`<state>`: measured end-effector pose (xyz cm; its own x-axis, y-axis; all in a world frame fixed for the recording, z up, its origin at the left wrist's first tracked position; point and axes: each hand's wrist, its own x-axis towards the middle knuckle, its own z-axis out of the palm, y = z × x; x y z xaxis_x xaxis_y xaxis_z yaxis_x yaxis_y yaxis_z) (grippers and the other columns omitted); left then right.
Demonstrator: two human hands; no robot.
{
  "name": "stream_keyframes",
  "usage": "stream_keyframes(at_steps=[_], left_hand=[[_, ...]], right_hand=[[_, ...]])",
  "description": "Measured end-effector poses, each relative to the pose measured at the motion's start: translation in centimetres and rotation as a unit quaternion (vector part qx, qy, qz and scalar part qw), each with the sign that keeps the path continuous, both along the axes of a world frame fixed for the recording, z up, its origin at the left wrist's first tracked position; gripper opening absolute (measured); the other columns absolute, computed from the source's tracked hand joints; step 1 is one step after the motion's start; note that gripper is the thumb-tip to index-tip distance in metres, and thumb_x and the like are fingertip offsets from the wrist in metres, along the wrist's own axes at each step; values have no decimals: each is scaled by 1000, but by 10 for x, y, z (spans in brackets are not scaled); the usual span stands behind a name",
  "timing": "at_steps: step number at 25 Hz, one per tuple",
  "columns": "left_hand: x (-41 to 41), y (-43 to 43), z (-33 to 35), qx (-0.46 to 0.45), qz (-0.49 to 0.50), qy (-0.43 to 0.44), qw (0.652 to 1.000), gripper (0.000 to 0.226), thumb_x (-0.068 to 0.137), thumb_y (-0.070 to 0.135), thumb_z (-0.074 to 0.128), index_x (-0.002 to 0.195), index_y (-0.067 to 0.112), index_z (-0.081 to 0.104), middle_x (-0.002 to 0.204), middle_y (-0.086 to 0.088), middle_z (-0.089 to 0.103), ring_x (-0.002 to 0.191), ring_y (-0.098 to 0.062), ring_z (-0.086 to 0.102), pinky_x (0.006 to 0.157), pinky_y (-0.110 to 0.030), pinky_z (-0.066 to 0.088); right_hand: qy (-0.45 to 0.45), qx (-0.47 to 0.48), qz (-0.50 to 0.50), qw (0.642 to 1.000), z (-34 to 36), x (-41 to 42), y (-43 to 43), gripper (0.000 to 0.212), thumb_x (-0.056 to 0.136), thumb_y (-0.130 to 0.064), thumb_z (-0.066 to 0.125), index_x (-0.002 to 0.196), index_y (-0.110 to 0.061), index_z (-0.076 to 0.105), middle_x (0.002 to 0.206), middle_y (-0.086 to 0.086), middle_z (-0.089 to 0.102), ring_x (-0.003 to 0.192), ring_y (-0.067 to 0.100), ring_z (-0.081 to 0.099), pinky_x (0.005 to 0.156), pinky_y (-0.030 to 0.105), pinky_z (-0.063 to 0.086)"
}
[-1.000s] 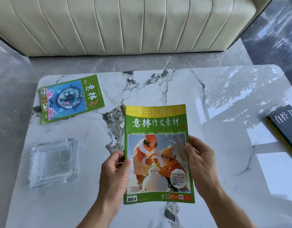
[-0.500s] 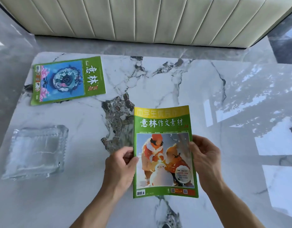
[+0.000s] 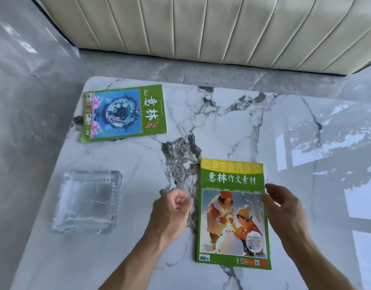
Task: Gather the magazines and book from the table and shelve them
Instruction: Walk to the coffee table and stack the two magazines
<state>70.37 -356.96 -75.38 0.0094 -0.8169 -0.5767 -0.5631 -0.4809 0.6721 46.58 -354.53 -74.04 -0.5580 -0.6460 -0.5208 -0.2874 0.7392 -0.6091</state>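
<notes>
A green magazine with a snowman cover (image 3: 232, 214) is near the table's front, held at its right edge by my right hand (image 3: 285, 212). My left hand (image 3: 172, 208) hangs just left of it, apart from the cover, fingers loosely curled around nothing. A second green magazine with a blue swirl picture (image 3: 123, 113) lies flat at the far left corner of the marble table (image 3: 232, 122). The book is out of view.
A clear square glass ashtray (image 3: 87, 200) sits at the left, in front of the blue-swirl magazine. A cream ribbed sofa (image 3: 222, 28) stands beyond the table's far edge. Grey marble floor surrounds the table.
My left hand has let go of the snowman magazine and drawn away to the left. The view has swung left, so the dark book at the right has dropped out of sight.
</notes>
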Motion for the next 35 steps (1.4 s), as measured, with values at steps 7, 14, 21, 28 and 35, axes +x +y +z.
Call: stream_keyframes(at_steps=[7,14,21,28,35], left_hand=[[97,-96,57,-87,-23,-19,996,26,94,30,62,116,18,67,110,5,71,103,-9,67,92,-27,55],[191,-193,25,-163,-145,-164,962,36,91,32,60,123,15,64,120,-6,72,112,-26,65,97,-39,52],[226,-264,-49,-218,-256,-285,898,49,90,28,60,130,1,56,132,-22,60,126,-42,52,108,-47,41],[229,-311,-68,-210,-283,-341,871,67,93,32,59,148,1,36,147,-24,45,133,-44,42,114,-49,33],[248,-279,-55,-88,-236,-242,937,21,96,13,51,116,10,57,115,-22,68,108,-42,62,85,-43,47]], right_hand=[[-62,-72,0,995,37,102,-102,30,96,-18,64,125,-16,69,117,5,73,114,24,67,99,38,50],[-149,-82,-21,985,-7,225,-164,25,96,-18,61,120,-13,67,96,-6,71,83,11,64,70,20,47],[-167,-39,-100,980,-48,280,-185,45,94,-27,59,137,-16,58,113,5,74,101,22,69,97,43,53],[-151,-26,-143,978,-56,285,-193,44,88,-26,57,128,-8,62,90,-2,72,72,16,59,74,38,48],[-142,-44,-152,977,-60,297,-177,52,83,-27,62,132,-14,55,105,-6,63,99,14,64,91,36,54]])
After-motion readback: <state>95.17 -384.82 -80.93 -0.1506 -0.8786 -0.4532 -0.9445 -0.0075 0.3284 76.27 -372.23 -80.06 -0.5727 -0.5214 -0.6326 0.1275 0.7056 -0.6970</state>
